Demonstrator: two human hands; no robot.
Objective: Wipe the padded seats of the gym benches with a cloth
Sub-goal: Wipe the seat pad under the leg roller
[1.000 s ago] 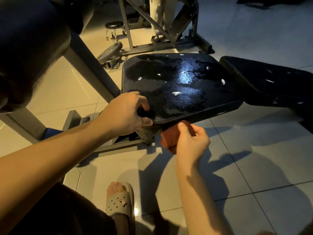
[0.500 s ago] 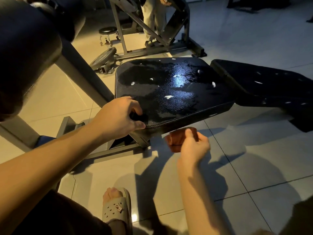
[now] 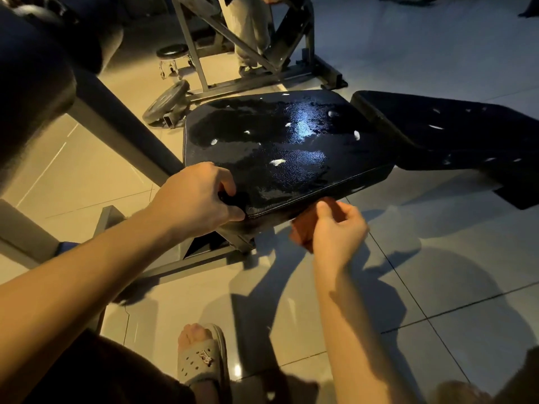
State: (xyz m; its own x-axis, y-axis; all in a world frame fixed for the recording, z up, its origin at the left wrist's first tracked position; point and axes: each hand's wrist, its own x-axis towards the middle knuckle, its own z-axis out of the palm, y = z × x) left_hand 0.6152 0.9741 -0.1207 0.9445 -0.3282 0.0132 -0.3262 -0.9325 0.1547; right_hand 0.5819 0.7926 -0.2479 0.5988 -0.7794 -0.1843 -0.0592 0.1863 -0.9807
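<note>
A black padded seat (image 3: 280, 141) of a gym bench fills the middle of the view, its surface glossy with wet patches and small torn spots. My left hand (image 3: 195, 196) grips the seat's near left corner, thumb along the front edge. My right hand (image 3: 335, 228) holds a reddish-brown cloth (image 3: 303, 228) against the seat's near front edge, just below the padding. The bench's black backrest pad (image 3: 443, 132) stretches away to the right.
A grey steel frame (image 3: 122, 126) with a dark roller pad (image 3: 32, 77) rises at the left. A weight plate (image 3: 166, 103) lies behind the seat. Another machine frame (image 3: 262, 62) and a person's legs (image 3: 250, 27) stand at the back. My sandalled foot (image 3: 201, 357) is on the tiled floor.
My right hand dropped a little away from the seat with the cloth, then came back up against the front edge. My left hand kept its grip on the corner.
</note>
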